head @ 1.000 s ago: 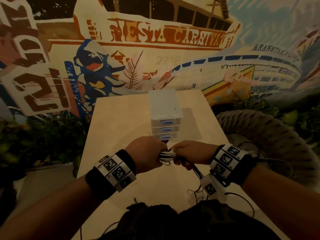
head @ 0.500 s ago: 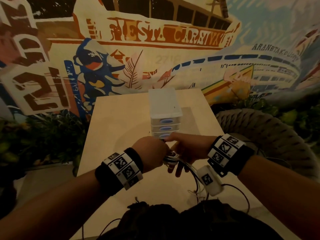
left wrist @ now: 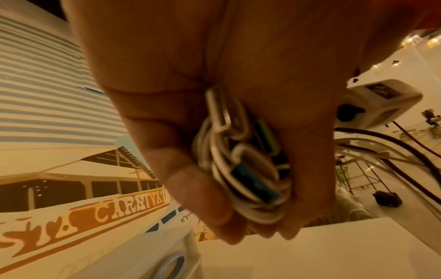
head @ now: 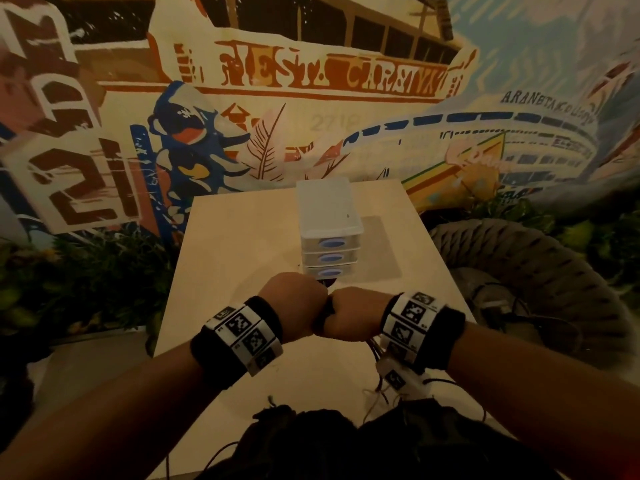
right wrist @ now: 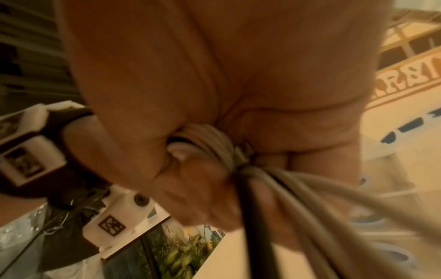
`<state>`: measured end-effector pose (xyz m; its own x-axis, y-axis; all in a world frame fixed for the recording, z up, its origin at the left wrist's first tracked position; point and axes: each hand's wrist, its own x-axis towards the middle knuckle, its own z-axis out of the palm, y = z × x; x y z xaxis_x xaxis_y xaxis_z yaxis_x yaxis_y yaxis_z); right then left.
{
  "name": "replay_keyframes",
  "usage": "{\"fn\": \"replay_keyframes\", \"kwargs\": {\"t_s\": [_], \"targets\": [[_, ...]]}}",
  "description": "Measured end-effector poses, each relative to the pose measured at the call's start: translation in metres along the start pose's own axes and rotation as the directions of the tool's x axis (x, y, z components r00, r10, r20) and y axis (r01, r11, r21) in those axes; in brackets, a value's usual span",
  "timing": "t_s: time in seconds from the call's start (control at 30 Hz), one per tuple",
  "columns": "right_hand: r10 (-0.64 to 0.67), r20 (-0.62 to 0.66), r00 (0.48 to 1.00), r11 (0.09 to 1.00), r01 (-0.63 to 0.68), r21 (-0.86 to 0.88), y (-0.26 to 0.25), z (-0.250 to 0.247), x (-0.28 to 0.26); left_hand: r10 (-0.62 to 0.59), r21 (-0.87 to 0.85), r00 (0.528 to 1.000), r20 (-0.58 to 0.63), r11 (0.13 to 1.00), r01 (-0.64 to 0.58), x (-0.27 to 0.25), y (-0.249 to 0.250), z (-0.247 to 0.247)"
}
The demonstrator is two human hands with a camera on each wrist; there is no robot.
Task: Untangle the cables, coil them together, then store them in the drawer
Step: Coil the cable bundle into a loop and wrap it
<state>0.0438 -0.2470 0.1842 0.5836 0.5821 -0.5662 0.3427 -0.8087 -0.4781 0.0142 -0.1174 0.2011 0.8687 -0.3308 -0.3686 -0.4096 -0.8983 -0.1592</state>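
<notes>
A coil of white and dark cables (left wrist: 241, 169) sits in the palm of my left hand (head: 294, 306), whose fingers (left wrist: 205, 198) curl round it. My right hand (head: 349, 318) is pressed against the left and grips the loose cable strands (right wrist: 281, 190), which run down past its wrist (head: 375, 351). In the head view the coil is hidden between the two fists. Both hands hover just in front of the small white three-drawer unit (head: 329, 230), whose three drawers look closed. The lowest drawer handle (left wrist: 173, 264) shows below my left hand.
The drawer unit stands on a light wooden table (head: 242, 237) against a painted mural wall. A woven rope chair (head: 540, 278) sits to the right, plants (head: 86, 271) to the left. Dark cloth (head: 346, 441) and thin wires lie at the near edge.
My right hand has risen and closed into a fist against the left hand. The white coil, visible between the hands earlier, is now covered, and both hands have moved nearer the drawers.
</notes>
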Motion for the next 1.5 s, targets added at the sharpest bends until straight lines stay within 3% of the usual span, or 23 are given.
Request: {"fn": "replay_keyframes", "kwargs": {"t_s": [0.17,0.4,0.5,0.57,0.63,0.67,0.73,0.8,0.9,1.0,1.1,1.17,1.27,1.37,1.43,1.5], "targets": [[-0.075,-0.082,0.994,0.997,0.073,-0.025,-0.001,-0.004,-0.016,0.001,-0.126,0.997,-0.082,0.992,-0.011,-0.007,-0.010,-0.002],[-0.048,-0.029,0.998,0.996,0.046,-0.071,0.001,0.000,-0.014,0.020,-0.043,1.000,0.002,0.999,-0.020,-0.013,-0.007,-0.003],[-0.086,-0.073,0.994,0.996,0.084,-0.023,0.004,-0.003,-0.018,0.016,-0.107,0.994,-0.108,0.994,-0.028,-0.013,-0.011,0.002],[-0.112,-0.123,0.986,0.990,0.121,0.067,0.009,-0.013,-0.024,-0.018,-0.267,0.956,-0.292,0.962,-0.063,-0.012,-0.021,0.008],[-0.106,-0.190,0.976,0.958,0.151,0.245,0.018,-0.024,-0.028,-0.082,-0.504,0.924,-0.373,0.854,-0.127,-0.015,-0.035,0.009],[-0.107,-0.220,0.970,0.914,0.183,0.362,0.022,-0.029,-0.030,-0.107,-0.649,0.929,-0.355,0.743,-0.163,-0.017,-0.043,0.009],[-0.140,-0.268,0.953,0.757,0.277,0.591,0.026,-0.033,-0.032,-0.086,-0.855,0.934,-0.348,0.439,-0.278,-0.019,-0.051,0.003],[-0.222,-0.284,0.933,0.606,0.361,0.709,0.023,-0.035,-0.033,-0.030,-0.897,0.915,-0.403,0.209,-0.389,-0.018,-0.052,-0.005],[-0.338,-0.298,0.893,0.499,0.438,0.747,0.006,-0.030,-0.030,0.064,-0.889,0.893,-0.446,0.088,-0.450,-0.014,-0.038,-0.017],[-0.344,-0.331,0.879,0.558,0.475,0.681,-0.003,-0.023,-0.026,0.069,-0.861,0.858,-0.508,-0.008,-0.509,-0.010,-0.025,-0.024],[-0.331,-0.409,0.850,0.614,0.523,0.591,-0.003,-0.029,-0.030,0.036,-0.828,0.827,-0.560,0.003,-0.561,-0.014,-0.021,-0.031],[-0.408,-0.349,0.844,0.656,0.536,0.531,-0.003,-0.032,-0.033,0.044,-0.814,0.813,-0.581,0.000,-0.581,-0.013,-0.023,-0.027],[-0.388,-0.240,0.890,0.711,0.455,0.536,0.001,-0.023,-0.028,-0.032,-0.797,0.798,-0.602,-0.035,-0.603,-0.011,-0.032,-0.026],[-0.273,-0.149,0.951,0.737,0.306,0.603,0.016,-0.012,-0.024,-0.124,-0.790,0.792,-0.598,-0.078,-0.609,-0.010,-0.046,-0.025],[-0.236,-0.130,0.963,0.741,0.265,0.617,0.025,-0.011,-0.027,-0.155,-0.810,0.811,-0.564,-0.085,-0.580,-0.013,-0.051,-0.022],[-0.193,-0.128,0.973,0.794,0.231,0.563,0.033,-0.015,-0.033,-0.178,-0.840,0.828,-0.532,-0.015,-0.542,-0.013,-0.052,-0.018]]}}
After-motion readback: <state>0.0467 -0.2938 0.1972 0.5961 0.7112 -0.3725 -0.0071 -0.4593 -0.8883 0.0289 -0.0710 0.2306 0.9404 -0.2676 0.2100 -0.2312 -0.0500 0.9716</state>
